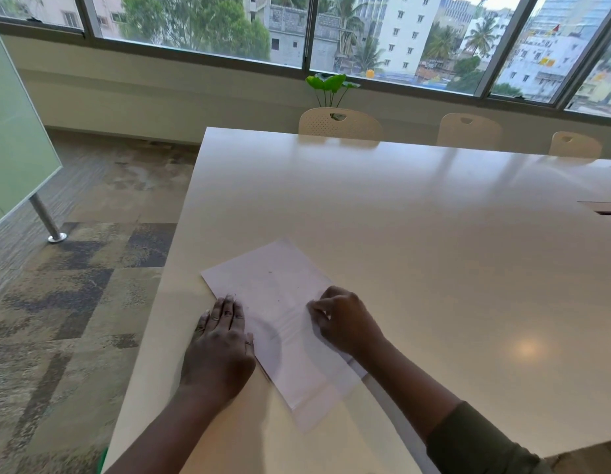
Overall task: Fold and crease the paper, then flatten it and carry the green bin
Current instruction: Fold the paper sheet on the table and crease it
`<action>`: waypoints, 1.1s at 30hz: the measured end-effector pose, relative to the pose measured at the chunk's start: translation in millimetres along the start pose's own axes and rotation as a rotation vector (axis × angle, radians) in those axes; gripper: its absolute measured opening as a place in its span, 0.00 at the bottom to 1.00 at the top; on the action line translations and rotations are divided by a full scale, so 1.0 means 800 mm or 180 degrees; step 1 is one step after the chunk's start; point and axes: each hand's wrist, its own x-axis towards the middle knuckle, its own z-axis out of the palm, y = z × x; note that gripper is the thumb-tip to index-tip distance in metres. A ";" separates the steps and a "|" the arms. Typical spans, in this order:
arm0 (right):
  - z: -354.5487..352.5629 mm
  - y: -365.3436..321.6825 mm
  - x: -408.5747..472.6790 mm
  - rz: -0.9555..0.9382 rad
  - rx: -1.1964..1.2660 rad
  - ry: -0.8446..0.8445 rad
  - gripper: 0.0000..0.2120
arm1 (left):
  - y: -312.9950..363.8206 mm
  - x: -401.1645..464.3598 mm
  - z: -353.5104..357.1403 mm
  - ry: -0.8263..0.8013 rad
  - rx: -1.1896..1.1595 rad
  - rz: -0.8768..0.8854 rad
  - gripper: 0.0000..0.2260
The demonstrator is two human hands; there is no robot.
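A white sheet of paper (276, 302) lies at an angle on the white table (416, 217), near its front left corner. My left hand (220, 343) rests flat with fingers spread on the paper's left edge. My right hand (343, 319) has its fingers curled and pinches the paper's right edge; the motion is blurred. A sliver of something green (104, 461) shows below the table's left edge at the bottom; I cannot tell whether it is the bin.
Three beige chairs (340, 123) stand along the table's far side, with a potted plant (329, 85) behind them under the windows. A frosted glass panel on a metal post (46, 217) stands at the left over carpeted floor. A cable slot (604, 208) sits at the table's right.
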 end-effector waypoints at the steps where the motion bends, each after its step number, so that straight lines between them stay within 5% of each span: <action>1: -0.004 0.003 -0.003 -0.0037 0.0093 0.0015 0.06 | -0.001 0.001 0.001 0.0000 -0.0005 -0.0003 0.33; 5: -0.017 0.029 0.005 0.0510 -0.0072 0.0394 0.07 | -0.003 0.002 0.001 0.0026 0.0007 -0.0012 0.32; 10: -0.006 -0.001 -0.009 -0.0062 -0.0014 -0.0081 0.06 | 0.000 0.001 0.001 0.0000 0.0029 -0.0011 0.33; 14: -0.019 0.021 0.000 0.0546 0.0054 0.0300 0.08 | -0.002 0.002 0.003 -0.0041 0.0054 -0.0004 0.33; 20: 0.014 -0.027 -0.003 -0.0141 0.0165 -0.0073 0.08 | 0.001 0.002 0.002 -0.0035 0.0044 -0.0025 0.33; 25: -0.001 0.002 0.016 0.0405 0.0099 0.0358 0.07 | 0.001 0.001 0.001 -0.0048 -0.0001 -0.0026 0.33; 30: 0.016 -0.038 0.001 -0.0216 0.0171 -0.0100 0.08 | -0.001 0.001 0.001 -0.0023 -0.0026 -0.0038 0.33; 33: 0.005 -0.024 0.008 -0.0008 0.0239 0.0013 0.09 | 0.000 0.001 -0.001 -0.0020 -0.0010 -0.0015 0.33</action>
